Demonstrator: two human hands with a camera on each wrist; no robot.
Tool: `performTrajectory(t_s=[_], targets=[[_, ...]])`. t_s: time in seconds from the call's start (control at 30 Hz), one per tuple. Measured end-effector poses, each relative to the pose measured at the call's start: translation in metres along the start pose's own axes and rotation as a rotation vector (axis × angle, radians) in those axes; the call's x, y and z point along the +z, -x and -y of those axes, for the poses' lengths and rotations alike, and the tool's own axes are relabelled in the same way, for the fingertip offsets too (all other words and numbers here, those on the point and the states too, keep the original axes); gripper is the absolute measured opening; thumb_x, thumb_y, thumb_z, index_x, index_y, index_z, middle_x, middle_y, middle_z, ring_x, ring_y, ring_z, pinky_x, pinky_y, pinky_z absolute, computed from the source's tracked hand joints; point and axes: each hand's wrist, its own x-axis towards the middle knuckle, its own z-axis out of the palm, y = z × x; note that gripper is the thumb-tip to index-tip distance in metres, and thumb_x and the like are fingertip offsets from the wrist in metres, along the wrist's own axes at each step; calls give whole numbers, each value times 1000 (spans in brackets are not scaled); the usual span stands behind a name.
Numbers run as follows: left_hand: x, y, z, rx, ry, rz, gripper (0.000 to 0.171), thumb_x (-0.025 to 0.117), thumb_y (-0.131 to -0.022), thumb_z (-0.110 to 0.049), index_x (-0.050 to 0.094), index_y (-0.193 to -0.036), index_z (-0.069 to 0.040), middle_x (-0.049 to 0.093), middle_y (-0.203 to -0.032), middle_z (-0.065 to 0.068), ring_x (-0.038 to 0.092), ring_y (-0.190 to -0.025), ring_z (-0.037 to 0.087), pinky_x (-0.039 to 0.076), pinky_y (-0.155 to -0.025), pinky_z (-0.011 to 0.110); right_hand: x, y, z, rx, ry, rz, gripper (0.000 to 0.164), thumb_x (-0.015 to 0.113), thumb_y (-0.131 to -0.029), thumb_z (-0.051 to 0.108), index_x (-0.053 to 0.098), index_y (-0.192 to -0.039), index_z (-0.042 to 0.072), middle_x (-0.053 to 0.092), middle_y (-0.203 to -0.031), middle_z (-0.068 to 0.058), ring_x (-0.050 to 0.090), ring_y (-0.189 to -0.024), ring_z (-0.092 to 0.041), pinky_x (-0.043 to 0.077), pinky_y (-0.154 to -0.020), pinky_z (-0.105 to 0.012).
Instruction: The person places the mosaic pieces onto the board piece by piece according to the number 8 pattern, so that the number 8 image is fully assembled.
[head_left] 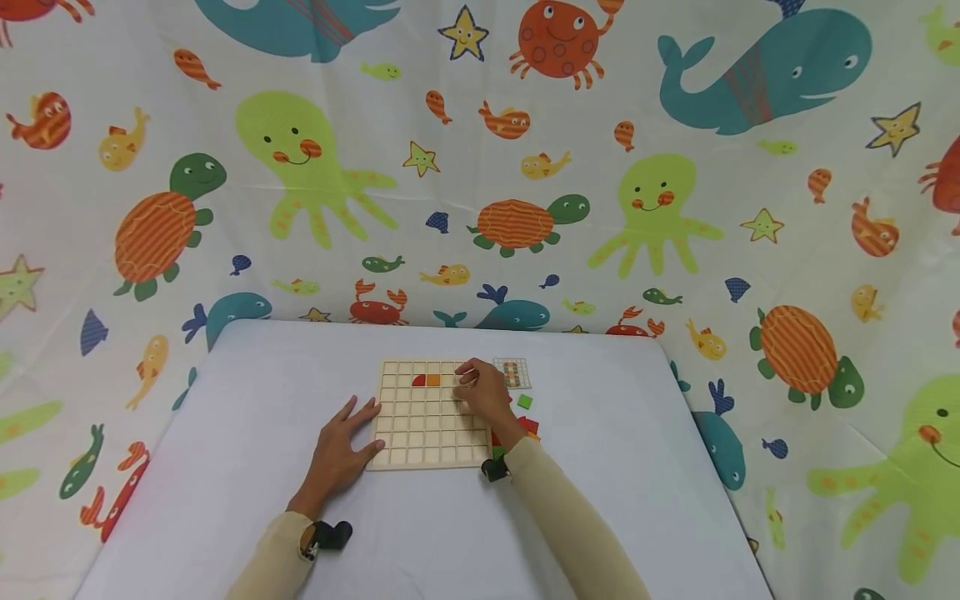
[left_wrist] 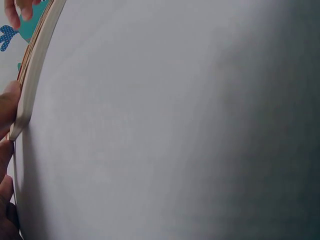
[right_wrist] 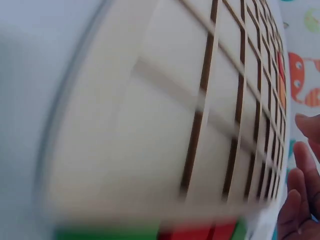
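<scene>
A pale wooden grid board (head_left: pixel 431 433) lies on the white table. In one of its upper rows sit a red rounded tile (head_left: pixel 419 381) and, beside it, an orange square tile (head_left: pixel 433 380). My left hand (head_left: pixel 337 450) rests at the board's left edge, fingers and thumb spread; the left wrist view shows fingers (left_wrist: pixel 7 107) against the board's side. Over the upper right part of the grid is my right hand (head_left: pixel 483 393), its fingers loosely bent. In the right wrist view its fingertips (right_wrist: pixel 299 150) are apart, and no tile shows between them.
Right of the board lie a printed pattern card (head_left: pixel 513 373), a green tile (head_left: pixel 525 402) and several red tiles (head_left: pixel 528 425), partly hidden by my right forearm. More green (right_wrist: pixel 107 234) and red pieces (right_wrist: pixel 197 232) border the board. Behind the table hangs a sea-animal curtain (head_left: pixel 450 192).
</scene>
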Motion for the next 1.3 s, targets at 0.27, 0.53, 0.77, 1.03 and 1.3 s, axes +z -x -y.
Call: performTrajectory(t_s=[0.27, 0.53, 0.77, 1.03, 1.3], targets=[[-1, 0, -3, -4, 3, -5, 68, 83, -90, -17, 57, -153, -8, 50, -164, 10, 28, -160, 48, 25, -125, 73, -40, 14, -27, 63, 134, -83, 20, 85, -90, 15, 77, -109, 18, 72, -94, 2, 63, -86, -18, 55, -78, -34], [-2, -1, 3, 42, -23, -27, 67, 84, -89, -18, 59, -150, -7, 52, -162, 12, 32, -158, 50, 28, -123, 74, -60, 22, -38, 204, 238, -80, 21, 85, -91, 24, 75, -108, 18, 71, -97, -2, 62, -93, -22, 55, -78, -35], [0, 0, 2, 47, -9, -22, 67, 83, -89, -16, 59, -150, -6, 52, -162, 12, 31, -158, 50, 28, -124, 73, -57, 20, -45, 244, 278, -51, 24, 86, -90, 29, 72, -106, 17, 66, -90, -1, 61, -92, -21, 53, -75, -34], [0, 0, -1, 26, -4, -8, 67, 83, -90, -17, 59, -151, -6, 51, -163, 12, 30, -159, 49, 27, -124, 72, -56, 16, -43, 263, 268, -23, 18, 84, -92, 21, 69, -97, 15, 69, -90, -2, 62, -86, -21, 56, -79, -35], [0, -1, 0, 31, -8, -17, 66, 83, -90, -17, 59, -151, -7, 52, -162, 11, 30, -159, 50, 27, -124, 72, -55, 13, -39, 271, 241, -35, 22, 86, -90, 25, 71, -104, 18, 65, -91, -3, 59, -89, -21, 50, -74, -32]])
